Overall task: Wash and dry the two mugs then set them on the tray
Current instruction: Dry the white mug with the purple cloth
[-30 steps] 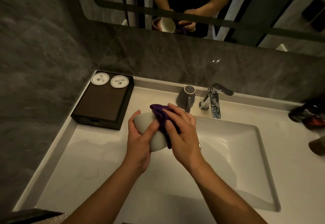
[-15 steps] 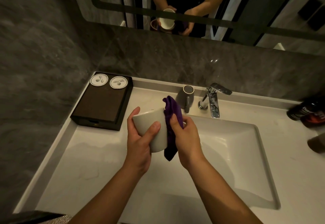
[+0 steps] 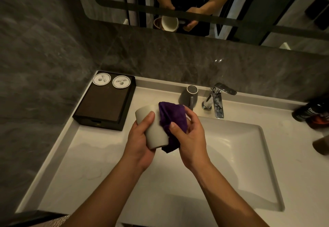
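My left hand (image 3: 140, 141) grips a pale grey mug (image 3: 154, 134) over the left edge of the sink basin (image 3: 240, 155), its open end pointing away from me. A purple cloth (image 3: 171, 120) is pressed against the mug's right side by my right hand (image 3: 190, 136). The second mug (image 3: 189, 96), darker grey, stands upside down on the counter just left of the faucet (image 3: 216, 100). The dark brown tray (image 3: 105, 105) lies at the counter's back left corner, with two round white coasters (image 3: 111, 80) at its far end.
A dark bottle (image 3: 311, 112) lies on the counter at the right edge, with a brown object (image 3: 322, 145) below it. The mirror (image 3: 204, 4) above reflects the person holding the mug. A grey stone wall rises at the left and back.
The mug has been turned in my left hand and tilted more upright. My right hand has shifted the cloth from the mug's top to its right side.
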